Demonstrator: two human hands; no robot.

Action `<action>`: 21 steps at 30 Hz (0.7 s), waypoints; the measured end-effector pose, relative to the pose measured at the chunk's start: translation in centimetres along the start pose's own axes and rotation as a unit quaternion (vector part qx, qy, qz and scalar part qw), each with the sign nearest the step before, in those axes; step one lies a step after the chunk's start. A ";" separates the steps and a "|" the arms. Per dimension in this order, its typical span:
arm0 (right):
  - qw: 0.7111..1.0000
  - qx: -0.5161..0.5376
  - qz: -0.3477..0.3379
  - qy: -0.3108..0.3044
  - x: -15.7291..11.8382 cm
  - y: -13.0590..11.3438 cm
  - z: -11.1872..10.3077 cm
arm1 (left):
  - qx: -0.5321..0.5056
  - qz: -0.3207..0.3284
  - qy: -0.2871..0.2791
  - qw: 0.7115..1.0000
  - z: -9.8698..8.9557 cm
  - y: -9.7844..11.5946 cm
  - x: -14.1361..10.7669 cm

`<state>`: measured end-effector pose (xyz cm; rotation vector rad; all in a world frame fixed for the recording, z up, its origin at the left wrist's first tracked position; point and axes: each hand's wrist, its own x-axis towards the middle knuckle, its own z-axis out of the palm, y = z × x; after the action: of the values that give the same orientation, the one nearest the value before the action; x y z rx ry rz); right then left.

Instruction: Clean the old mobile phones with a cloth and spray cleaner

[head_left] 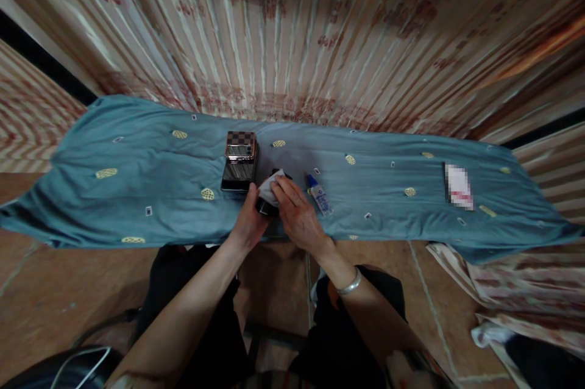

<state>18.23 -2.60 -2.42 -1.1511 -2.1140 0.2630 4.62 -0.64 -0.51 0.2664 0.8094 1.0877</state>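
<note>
My left hand [250, 218] grips a small dark, glossy object [266, 207] at the near middle of the cloth-covered table. My right hand [297, 209] presses a white cloth or tissue [270, 188] onto the top of that object, fingers together. Fingers and cloth hide much of the dark object, so its exact kind cannot be made out. Just left of my hands lies a black glossy box-like item [238, 174], with a checkered, shiny-edged item [241, 144] at its far end. Right of my right hand lies a clear bottle with a blue cap [322, 199].
A teal patterned cloth [150, 185] with wrinkles covers the long table. Far to the right lies a white and red packet [459, 186]. Pleated curtains [292, 35] hang behind the table. My legs are under its near edge, above a tiled floor [274, 297].
</note>
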 end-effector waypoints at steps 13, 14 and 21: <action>1.000 -0.021 -0.010 -0.007 -0.2 -0.6 0.8 | -0.047 0.000 0.024 0.999 -0.6 -0.1 0.7; 1.000 -0.024 -0.007 -0.010 -0.2 -0.5 0.7 | -0.035 0.014 0.017 0.999 -0.7 -0.2 0.8; 0.996 -0.079 0.040 0.027 0.1 1.2 -0.7 | 0.134 0.119 -0.052 0.982 -0.8 -1.2 0.3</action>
<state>19.44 -1.93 -2.43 -1.3222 -2.0739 0.1001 4.98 -1.10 -1.89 0.6559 0.8443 1.1750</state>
